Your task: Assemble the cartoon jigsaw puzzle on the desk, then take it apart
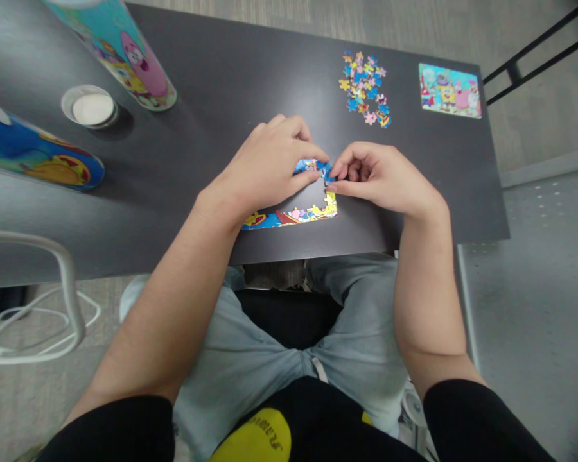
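Lying lengthwise left to right on the table (443,186), the jigsaw border (289,219) had its upper-right corner between the left hand (270,159), straddling its top strip, and the narrowly pinched right hand (385,174), both holds unclear.

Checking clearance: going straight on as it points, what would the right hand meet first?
The right hand would likely meet the right side of the puzzle border first, then the left hand; depth and contact are unclear.
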